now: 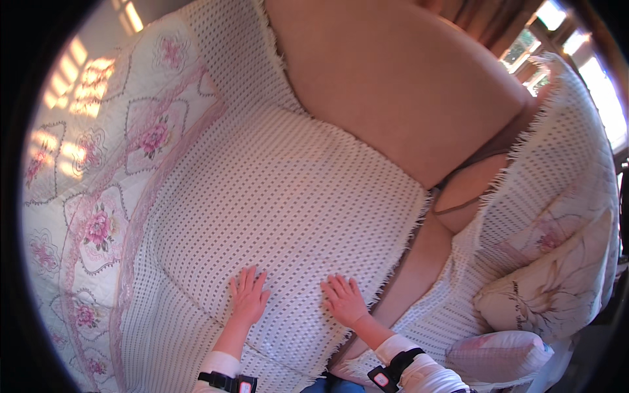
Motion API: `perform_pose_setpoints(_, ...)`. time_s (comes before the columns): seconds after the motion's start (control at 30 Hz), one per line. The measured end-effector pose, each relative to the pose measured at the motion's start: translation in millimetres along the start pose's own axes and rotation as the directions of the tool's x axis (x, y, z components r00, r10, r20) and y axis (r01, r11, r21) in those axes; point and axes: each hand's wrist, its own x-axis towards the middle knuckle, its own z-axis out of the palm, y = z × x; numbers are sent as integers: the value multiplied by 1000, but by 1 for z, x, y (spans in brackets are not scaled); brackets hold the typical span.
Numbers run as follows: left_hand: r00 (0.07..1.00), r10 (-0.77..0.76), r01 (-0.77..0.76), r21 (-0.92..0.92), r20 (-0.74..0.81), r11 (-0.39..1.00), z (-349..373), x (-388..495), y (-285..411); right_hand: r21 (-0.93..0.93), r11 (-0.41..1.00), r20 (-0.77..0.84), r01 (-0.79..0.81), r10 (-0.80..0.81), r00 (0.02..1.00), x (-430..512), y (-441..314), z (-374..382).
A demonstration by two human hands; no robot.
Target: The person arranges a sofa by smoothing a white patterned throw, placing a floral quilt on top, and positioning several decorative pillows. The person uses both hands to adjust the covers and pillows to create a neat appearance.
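My left hand (248,296) lies palm down on a white throw cover (290,191) patterned with small grey checks. Its fingers are spread and hold nothing. To its right, my right hand (344,300) also rests flat on the cover, fingers apart, close to the fringed edge. Beneath my hands the fabric lies mostly smooth over a broad cushioned seat, with a curved seam line showing near my left wrist. Beyond the fringe, the brown upholstery (393,83) of what looks like a sofa is bare.
A floral quilted cover (98,226) with a pink lace border spreads along the left. On the right, another fringed checked cover (516,196) drapes over the furniture, with a printed cushion (545,285) and a smaller pink-and-white cushion (499,356) on it. Bright windows (599,83) stand at upper right.
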Motion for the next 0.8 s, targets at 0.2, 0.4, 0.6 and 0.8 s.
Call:
perform_pose_setpoints(0.2,970,159,-121,-200,186,972,-3,-92,47,163,950,675,-268,90,732,-84,21,-60)
perform_pose_setpoints(0.4,777,232,-61,-296,585,953,-19,-167,88,125,892,597,-434,282,751,-213,58,-150)
perform_pose_setpoints(0.6,846,228,-140,-212,482,967,-60,-161,158,167,715,433,-678,565,702,-356,79,-222)
perform_pose_setpoints(0.8,861,402,-276,-378,312,884,-104,-201,233,110,608,231,-786,753,616,-493,85,-277)
